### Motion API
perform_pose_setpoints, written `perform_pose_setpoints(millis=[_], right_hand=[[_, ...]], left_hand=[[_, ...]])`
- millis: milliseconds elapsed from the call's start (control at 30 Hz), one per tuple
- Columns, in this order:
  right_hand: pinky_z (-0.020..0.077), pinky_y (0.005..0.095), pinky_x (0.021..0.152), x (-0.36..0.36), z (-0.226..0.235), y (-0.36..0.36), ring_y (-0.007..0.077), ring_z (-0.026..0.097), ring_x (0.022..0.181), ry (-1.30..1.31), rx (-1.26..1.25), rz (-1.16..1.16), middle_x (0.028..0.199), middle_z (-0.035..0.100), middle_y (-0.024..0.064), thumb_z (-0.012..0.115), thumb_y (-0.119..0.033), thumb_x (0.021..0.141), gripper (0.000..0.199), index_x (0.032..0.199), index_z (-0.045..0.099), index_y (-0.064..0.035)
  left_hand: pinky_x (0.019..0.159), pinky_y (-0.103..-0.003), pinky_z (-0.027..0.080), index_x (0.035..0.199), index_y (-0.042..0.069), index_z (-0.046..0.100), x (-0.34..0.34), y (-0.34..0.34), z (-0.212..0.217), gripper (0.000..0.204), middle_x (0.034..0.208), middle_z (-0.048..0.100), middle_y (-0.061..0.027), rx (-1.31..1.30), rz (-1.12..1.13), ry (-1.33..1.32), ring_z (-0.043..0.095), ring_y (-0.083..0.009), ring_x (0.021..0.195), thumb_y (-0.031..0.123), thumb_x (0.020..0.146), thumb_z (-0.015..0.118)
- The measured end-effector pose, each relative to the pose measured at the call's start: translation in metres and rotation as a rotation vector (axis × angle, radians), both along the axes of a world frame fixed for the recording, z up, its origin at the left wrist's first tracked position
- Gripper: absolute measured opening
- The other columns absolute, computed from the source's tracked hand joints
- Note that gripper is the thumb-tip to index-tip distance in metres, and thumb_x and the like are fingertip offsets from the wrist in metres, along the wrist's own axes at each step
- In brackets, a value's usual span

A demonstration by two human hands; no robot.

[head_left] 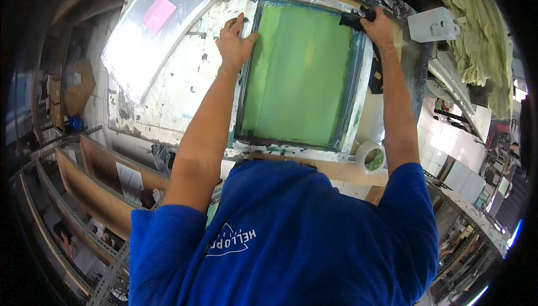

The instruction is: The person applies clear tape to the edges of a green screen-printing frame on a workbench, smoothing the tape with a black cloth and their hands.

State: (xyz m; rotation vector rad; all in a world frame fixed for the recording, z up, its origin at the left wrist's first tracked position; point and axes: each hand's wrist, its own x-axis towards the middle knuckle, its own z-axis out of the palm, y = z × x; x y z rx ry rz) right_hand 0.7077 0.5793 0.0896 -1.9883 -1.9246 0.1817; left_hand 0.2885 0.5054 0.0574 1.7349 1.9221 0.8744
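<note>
A screen printing frame point(358, 96) with pale, stained bars and green mesh lies on the worktable in front of me. My left hand point(234, 43) grips its left bar near the far corner, thumb on top and fingers along the outer side. At the far right corner, my right hand point(380, 29) is closed on a black cloth point(353, 21), pressing it against the frame. Part of the cloth is hidden under the fingers.
Clear plastic sheets point(131, 43) with a pink paper point(159, 13) lie on the paint-stained table point(174, 90) at left. A tape roll point(370, 156) sits near the front right. A white plastic container point(433, 25) and yellowish cloths point(482, 31) are at far right. Wooden shelving point(101, 180) stands lower left.
</note>
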Motion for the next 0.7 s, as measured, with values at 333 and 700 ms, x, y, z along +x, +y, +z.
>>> perform_pose_setpoints(millis=[333, 700], right_hand=[[0.052, 0.0291, 0.082, 0.032, -0.009, 0.003, 0.0157, 0.066, 0.085, 0.691, -0.198, -0.161, 0.1, 0.073, 0.0125, 0.084, -0.016, 0.074, 0.062, 0.126, 0.061, 0.0084], [0.0477, 0.029, 0.076, 0.046, -0.035, 0.009, 0.0156, 0.062, 0.083, 0.664, -0.055, -0.347, 0.091, 0.072, 0.0044, 0.074, -0.007, 0.074, 0.027, 0.101, 0.076, -0.0016]], left_hand=[[0.099, -0.038, 0.046, 0.135, 0.01, 0.062, -0.003, 0.0, -0.002, 0.074, 0.13, 0.059, -0.0105, -0.037, 0.011, -0.154, 0.06, -0.0245, 0.115, 0.037, 0.069, 0.086], [0.096, -0.042, 0.042, 0.134, 0.013, 0.062, 0.003, 0.002, 0.007, 0.075, 0.125, 0.06, -0.006, -0.094, 0.021, -0.103, 0.061, -0.0209, 0.094, 0.039, 0.068, 0.084]])
